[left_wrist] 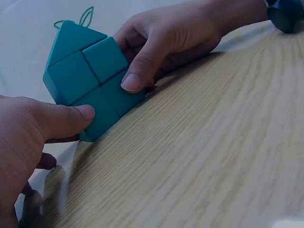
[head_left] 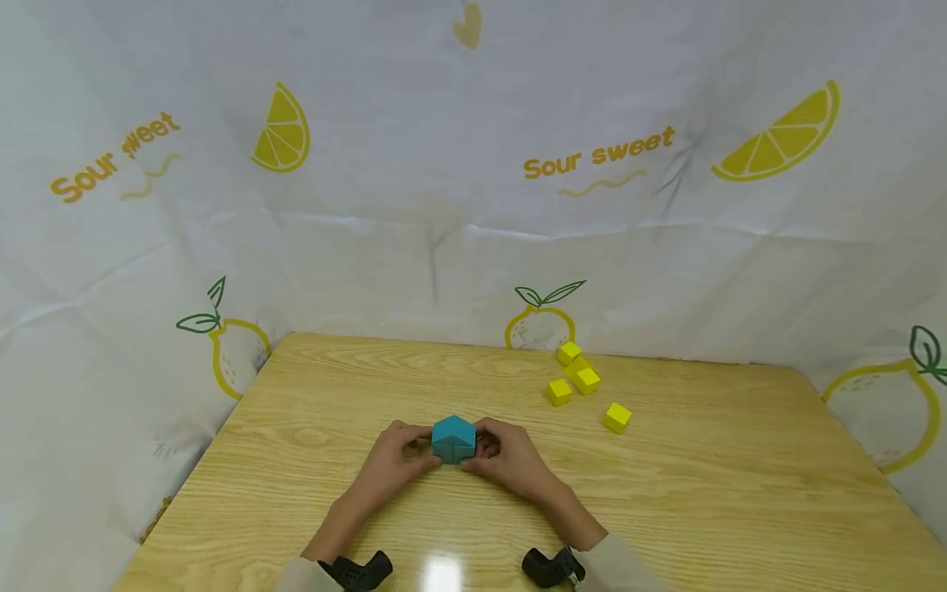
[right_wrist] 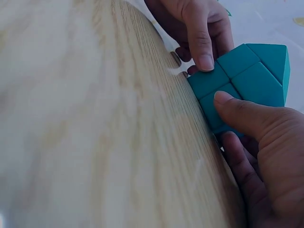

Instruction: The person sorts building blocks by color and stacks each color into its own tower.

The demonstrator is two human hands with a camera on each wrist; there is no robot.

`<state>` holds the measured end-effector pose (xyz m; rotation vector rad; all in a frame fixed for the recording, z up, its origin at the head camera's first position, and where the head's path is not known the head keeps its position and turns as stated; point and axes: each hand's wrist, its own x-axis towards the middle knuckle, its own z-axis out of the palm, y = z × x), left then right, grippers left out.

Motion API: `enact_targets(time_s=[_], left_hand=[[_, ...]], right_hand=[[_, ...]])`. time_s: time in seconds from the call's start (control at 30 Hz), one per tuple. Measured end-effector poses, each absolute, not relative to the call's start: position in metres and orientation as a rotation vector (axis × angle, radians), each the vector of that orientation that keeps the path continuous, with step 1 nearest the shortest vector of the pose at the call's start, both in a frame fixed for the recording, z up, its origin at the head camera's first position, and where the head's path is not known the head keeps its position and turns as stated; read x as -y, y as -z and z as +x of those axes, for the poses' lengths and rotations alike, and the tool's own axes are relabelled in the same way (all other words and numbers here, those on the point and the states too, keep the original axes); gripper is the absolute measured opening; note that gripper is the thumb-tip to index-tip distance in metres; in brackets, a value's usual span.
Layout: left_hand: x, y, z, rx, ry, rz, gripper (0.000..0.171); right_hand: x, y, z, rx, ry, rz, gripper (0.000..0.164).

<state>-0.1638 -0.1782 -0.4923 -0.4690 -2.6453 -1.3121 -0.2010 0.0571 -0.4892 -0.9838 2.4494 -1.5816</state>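
Teal cubes (head_left: pixel 444 453) stand two by two on the table, with a triangular roof block (left_wrist: pixel 71 42) on top, like a small house. My left hand (head_left: pixel 390 462) grips the stack's left side low down, its thumb on the front face of a bottom cube. On the opposite side my right hand (head_left: pixel 515 462) holds the other bottom cube, thumb in front and fingers mostly hidden behind. The cubes sit flush, with thin seams between them, in the right wrist view, where the roof block (right_wrist: pixel 271 59) also shows.
Several yellow cubes lie to the right and farther back, among them a single cube (head_left: pixel 617 418) set apart from a loose cluster (head_left: pixel 586 380). A white cloth (head_left: pixel 370 271) printed with lemons hangs behind the wooden table (head_left: pixel 703 485).
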Motion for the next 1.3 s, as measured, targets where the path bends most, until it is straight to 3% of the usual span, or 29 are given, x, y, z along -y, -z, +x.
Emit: enact_targets(time_s=[0.73,1.3], left_hand=[[0.203,0.488,-0.172,2.576,1.349,-0.275,0.041],[0.208,0.490,-0.173,2.527,1.492,-0.291,0.045]], right_hand=[[-0.019,0.490,-0.209,-2.513,1.712,-0.852,0.038],[-0.017,0.492,-0.209,-2.461,1.800,-0.835,0.037]])
